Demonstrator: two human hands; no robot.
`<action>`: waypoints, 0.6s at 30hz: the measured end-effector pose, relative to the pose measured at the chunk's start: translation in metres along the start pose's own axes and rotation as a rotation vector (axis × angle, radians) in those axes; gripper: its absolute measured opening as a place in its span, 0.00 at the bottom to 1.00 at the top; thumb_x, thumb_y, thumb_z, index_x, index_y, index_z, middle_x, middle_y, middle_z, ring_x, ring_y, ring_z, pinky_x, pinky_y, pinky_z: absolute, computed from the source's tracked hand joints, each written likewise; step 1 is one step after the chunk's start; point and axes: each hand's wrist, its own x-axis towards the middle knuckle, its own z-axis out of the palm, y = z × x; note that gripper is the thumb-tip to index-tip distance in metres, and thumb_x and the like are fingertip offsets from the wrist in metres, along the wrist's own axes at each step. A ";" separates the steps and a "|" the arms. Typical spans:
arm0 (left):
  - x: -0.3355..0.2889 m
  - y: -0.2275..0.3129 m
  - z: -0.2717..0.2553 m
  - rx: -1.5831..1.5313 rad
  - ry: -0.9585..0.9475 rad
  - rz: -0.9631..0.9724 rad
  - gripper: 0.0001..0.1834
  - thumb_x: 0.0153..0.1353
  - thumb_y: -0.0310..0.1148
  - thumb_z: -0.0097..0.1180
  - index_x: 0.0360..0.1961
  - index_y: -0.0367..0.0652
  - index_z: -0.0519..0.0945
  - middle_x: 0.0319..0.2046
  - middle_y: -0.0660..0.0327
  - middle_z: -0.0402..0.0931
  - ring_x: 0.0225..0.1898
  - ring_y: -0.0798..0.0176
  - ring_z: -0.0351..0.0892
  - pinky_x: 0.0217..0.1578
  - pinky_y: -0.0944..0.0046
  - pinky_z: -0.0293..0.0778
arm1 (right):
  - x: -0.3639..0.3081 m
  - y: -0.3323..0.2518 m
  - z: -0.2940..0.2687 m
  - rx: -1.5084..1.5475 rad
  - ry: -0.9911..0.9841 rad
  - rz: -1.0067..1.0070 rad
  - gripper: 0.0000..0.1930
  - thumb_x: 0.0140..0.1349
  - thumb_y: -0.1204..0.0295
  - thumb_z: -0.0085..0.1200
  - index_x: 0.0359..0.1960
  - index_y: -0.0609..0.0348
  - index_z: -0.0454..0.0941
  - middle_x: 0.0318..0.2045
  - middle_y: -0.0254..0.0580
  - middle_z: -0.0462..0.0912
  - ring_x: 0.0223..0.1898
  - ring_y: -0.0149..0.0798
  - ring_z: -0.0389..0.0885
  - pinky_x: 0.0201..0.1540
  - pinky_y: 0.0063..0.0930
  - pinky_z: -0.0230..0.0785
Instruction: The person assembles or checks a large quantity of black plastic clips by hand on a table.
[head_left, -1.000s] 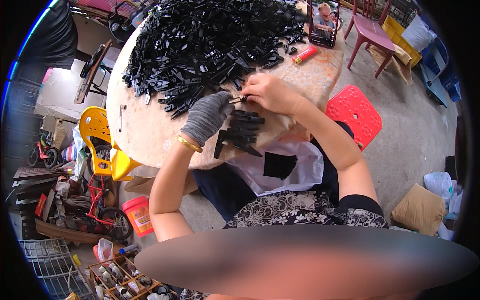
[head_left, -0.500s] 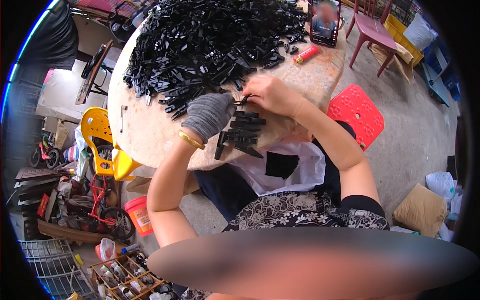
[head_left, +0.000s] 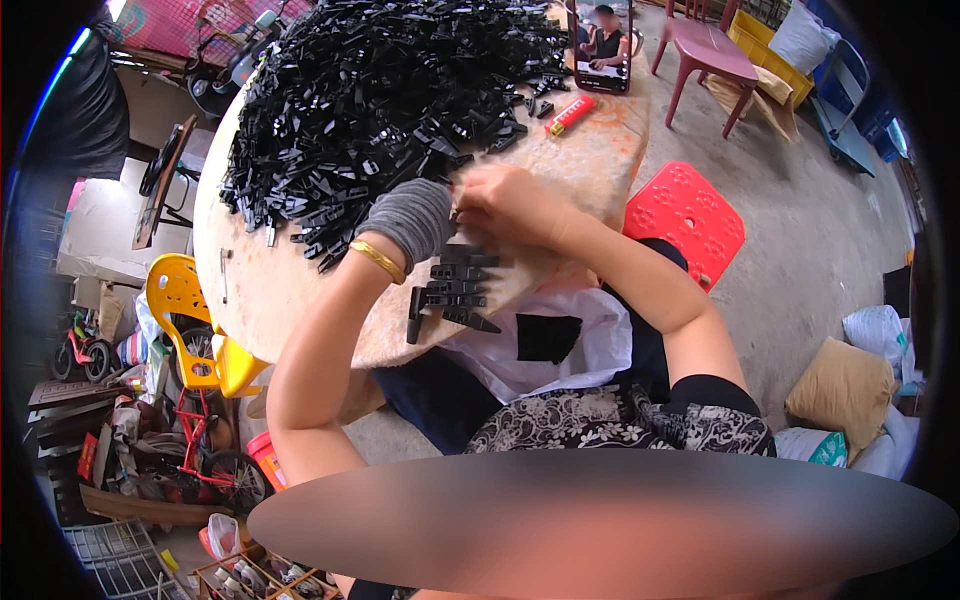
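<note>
My left hand (head_left: 408,222), in a grey knit glove, is closed, its fingertips turned toward my right hand. My bare right hand (head_left: 508,205) is curled in a pinch beside it, its fingers slightly smeared by motion. Between the two sets of fingertips only a dark bit of a small black plastic clip shows; the rest is hidden. Just below the hands, several black clips (head_left: 460,288) lie in a stacked row by the table's near edge. Beyond my hands a large heap of loose black clips (head_left: 370,120) covers the far part of the table.
The round table (head_left: 270,310) has a pale, stained cover. A red lighter (head_left: 571,116) and a propped phone (head_left: 602,50) stand right of the heap. A white bag (head_left: 590,335) lies across my lap. A red stool (head_left: 688,225) stands right, a yellow chair (head_left: 183,315) left.
The view has shifted, so the table sits further left. My hands have drawn closer together, and the small black piece seen between them is now mostly hidden.
</note>
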 end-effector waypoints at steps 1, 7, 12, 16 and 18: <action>0.002 0.004 -0.003 0.019 -0.026 -0.015 0.14 0.49 0.39 0.58 0.32 0.39 0.78 0.25 0.49 0.78 0.32 0.46 0.79 0.35 0.52 0.74 | 0.000 0.001 0.002 0.074 0.061 -0.064 0.05 0.50 0.72 0.55 0.28 0.58 0.78 0.30 0.43 0.77 0.36 0.46 0.76 0.41 0.36 0.69; 0.000 0.004 -0.003 0.060 -0.036 0.008 0.13 0.50 0.40 0.59 0.29 0.40 0.78 0.26 0.50 0.78 0.32 0.47 0.79 0.35 0.52 0.74 | 0.001 0.000 0.006 0.049 0.120 -0.195 0.05 0.47 0.69 0.56 0.23 0.57 0.77 0.28 0.41 0.76 0.35 0.45 0.75 0.39 0.37 0.69; 0.002 0.009 -0.011 0.107 -0.049 0.046 0.11 0.51 0.35 0.57 0.32 0.38 0.79 0.29 0.48 0.79 0.34 0.48 0.80 0.36 0.53 0.76 | -0.002 0.010 0.007 0.000 0.061 -0.062 0.05 0.47 0.72 0.56 0.26 0.56 0.76 0.28 0.42 0.75 0.34 0.46 0.75 0.38 0.36 0.69; -0.004 0.004 -0.003 0.035 -0.019 -0.009 0.12 0.51 0.36 0.58 0.31 0.38 0.80 0.28 0.49 0.79 0.33 0.48 0.80 0.36 0.54 0.76 | 0.002 -0.001 0.007 0.039 0.102 -0.162 0.05 0.48 0.73 0.54 0.27 0.57 0.76 0.29 0.42 0.76 0.34 0.47 0.75 0.39 0.37 0.69; -0.006 0.006 -0.002 0.020 -0.017 -0.074 0.11 0.51 0.36 0.57 0.30 0.38 0.80 0.27 0.48 0.79 0.32 0.47 0.80 0.35 0.53 0.75 | 0.003 -0.005 0.006 0.049 0.129 -0.191 0.05 0.48 0.73 0.54 0.27 0.58 0.76 0.30 0.42 0.76 0.34 0.47 0.75 0.39 0.37 0.69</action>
